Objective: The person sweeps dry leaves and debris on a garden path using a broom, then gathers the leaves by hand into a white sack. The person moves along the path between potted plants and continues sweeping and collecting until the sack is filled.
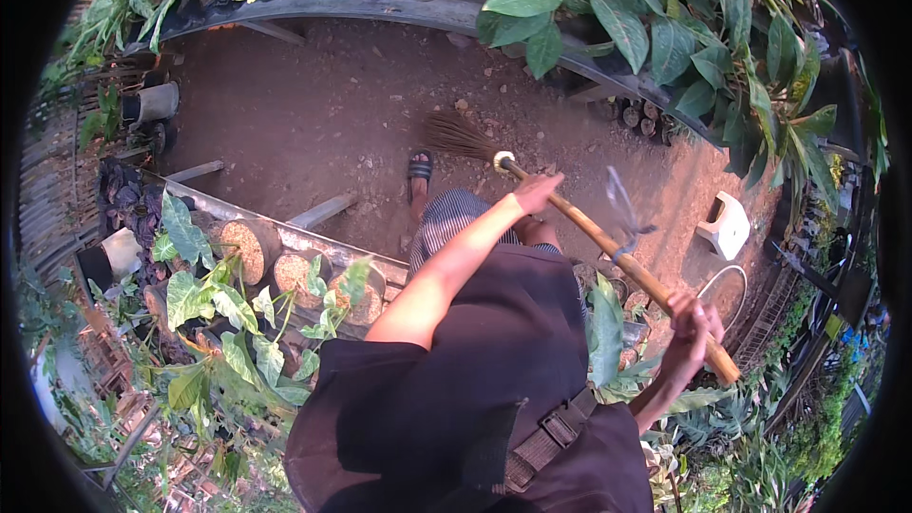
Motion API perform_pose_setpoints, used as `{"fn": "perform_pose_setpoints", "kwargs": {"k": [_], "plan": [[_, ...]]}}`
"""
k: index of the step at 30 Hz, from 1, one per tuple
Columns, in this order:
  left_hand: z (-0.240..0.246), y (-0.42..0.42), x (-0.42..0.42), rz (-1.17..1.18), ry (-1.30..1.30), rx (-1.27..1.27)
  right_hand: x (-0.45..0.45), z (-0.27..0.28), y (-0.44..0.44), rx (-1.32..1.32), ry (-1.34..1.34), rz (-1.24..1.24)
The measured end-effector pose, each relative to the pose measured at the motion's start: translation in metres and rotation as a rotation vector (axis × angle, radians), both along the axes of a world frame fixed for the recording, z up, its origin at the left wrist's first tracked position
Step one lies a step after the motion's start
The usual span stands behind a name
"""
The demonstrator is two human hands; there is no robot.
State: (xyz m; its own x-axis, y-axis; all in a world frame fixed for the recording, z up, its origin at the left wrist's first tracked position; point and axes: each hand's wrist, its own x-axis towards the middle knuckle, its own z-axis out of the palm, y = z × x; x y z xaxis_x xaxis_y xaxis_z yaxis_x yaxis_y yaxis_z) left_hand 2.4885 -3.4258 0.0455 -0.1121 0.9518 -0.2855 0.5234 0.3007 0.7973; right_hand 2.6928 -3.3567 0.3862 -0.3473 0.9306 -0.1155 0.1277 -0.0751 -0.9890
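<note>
A long-handled stick broom (584,224) slants across the view, its brown bristles on the dirt ground ahead of my sandalled foot (420,165). My left hand (539,192) is closed around the wooden handle a little above the pale binding of the bristles. Near the handle's top end, at the right, my right hand (695,319) grips it with the fingers wrapped round. A cord or strip tied to the handle between my hands looks blurred.
Potted plants stand on a raised bench (399,8) ahead and on another bench (285,231) at my left. A white plastic stool (724,226) lies on the ground at the right, near a round rimmed object (727,292). Large leaves hang over the far bench's edge.
</note>
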Motion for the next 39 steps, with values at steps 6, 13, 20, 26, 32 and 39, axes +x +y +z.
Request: {"fn": "perform_pose_setpoints", "kwargs": {"k": [6,13,20,26,32,39], "plan": [[0.065,0.083,0.105,-0.198,-0.012,-0.051,0.119,0.052,0.058,0.094,0.116,-0.195],[0.141,0.100,0.101,-0.335,-0.042,-0.069,0.175,0.071,0.087,0.128,0.403,-0.192],[0.049,0.060,0.019,-0.015,0.170,-0.151,0.063,-0.009,0.068,-0.063,0.276,-0.021],[0.003,0.105,0.078,-0.221,0.040,-0.084,0.064,0.020,0.086,-0.004,0.082,-0.114],[0.100,0.142,0.102,-0.301,-0.072,0.030,0.104,0.082,0.100,0.139,0.287,-0.304],[0.114,0.081,0.021,-0.136,-0.079,-0.014,0.072,0.077,0.097,0.048,0.414,-0.133]]}}
